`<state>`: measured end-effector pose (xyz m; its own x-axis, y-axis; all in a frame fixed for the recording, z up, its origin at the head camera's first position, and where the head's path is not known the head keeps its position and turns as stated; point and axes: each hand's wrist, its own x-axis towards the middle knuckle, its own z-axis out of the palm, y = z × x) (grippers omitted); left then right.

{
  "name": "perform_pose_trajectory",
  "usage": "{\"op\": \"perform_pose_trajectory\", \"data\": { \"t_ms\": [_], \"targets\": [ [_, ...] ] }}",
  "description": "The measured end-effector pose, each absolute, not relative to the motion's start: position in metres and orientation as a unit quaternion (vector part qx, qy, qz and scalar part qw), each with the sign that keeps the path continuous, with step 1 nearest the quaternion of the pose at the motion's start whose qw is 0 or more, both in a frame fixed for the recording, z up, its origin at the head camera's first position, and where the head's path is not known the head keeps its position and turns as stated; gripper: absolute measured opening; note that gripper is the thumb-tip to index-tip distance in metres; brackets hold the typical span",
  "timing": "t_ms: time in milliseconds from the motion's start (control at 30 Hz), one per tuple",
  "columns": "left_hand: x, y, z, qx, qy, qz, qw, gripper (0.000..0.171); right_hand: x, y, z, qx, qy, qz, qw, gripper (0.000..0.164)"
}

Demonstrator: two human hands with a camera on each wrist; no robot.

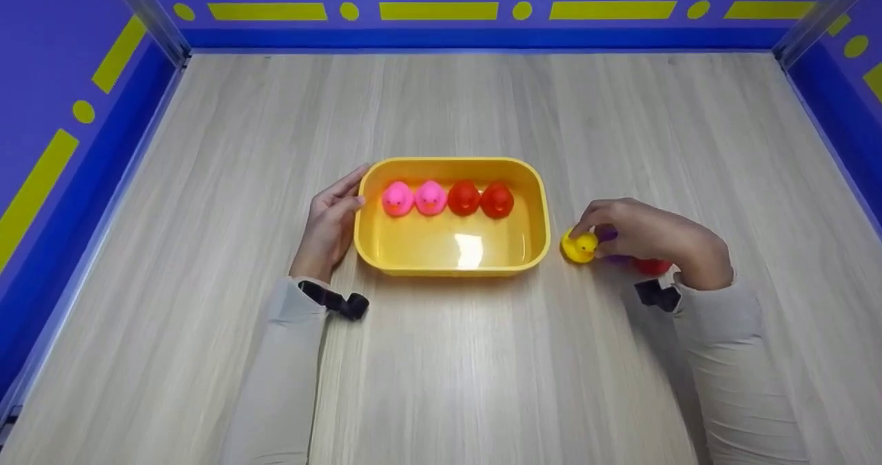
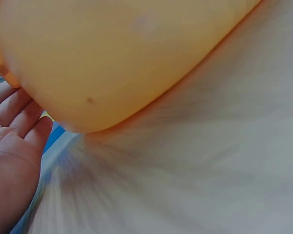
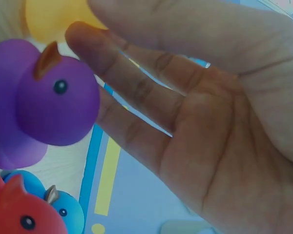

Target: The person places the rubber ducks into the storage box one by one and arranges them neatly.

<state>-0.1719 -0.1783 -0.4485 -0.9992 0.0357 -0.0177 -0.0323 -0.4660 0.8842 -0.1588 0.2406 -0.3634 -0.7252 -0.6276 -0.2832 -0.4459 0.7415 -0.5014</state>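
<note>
My left hand (image 1: 329, 227) holds the left end of a yellow plastic tub (image 1: 413, 270), thumb at the rim and fingers along the outer wall. Inside the tub, a row of two pink ducks (image 1: 431, 198) and two red ducks (image 1: 497, 200) runs along the far side. To the right of the tub, my right hand (image 1: 637, 231) pinches a yellow rubber duck (image 1: 579, 246) between thumb and fingers. A purple duck (image 3: 58, 97) is beneath that hand, partly covered in the head view. Beside it are another red duck (image 3: 31, 209) and a blue duck (image 3: 68, 212).
Pale wood-grain table (image 1: 482, 375) spreads around the tub. Blue-purple walls (image 1: 441, 38) with yellow dashes and dots close off the back and both sides. A black wrist strap (image 1: 334, 301) sits on the left sleeve, with a similar one (image 1: 658, 295) on the right.
</note>
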Motion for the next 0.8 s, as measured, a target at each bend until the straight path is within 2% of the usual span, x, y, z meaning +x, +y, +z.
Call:
{"op": "perform_pose_trajectory", "data": {
  "t_ms": [800],
  "targets": [
    [-0.171, -0.179, -0.447, 0.001, 0.527, 0.849, 0.025, 0.054, -0.157, 0.242, -0.352, -0.298, 0.918, -0.213, 0.154, 0.027]
  ]
}}
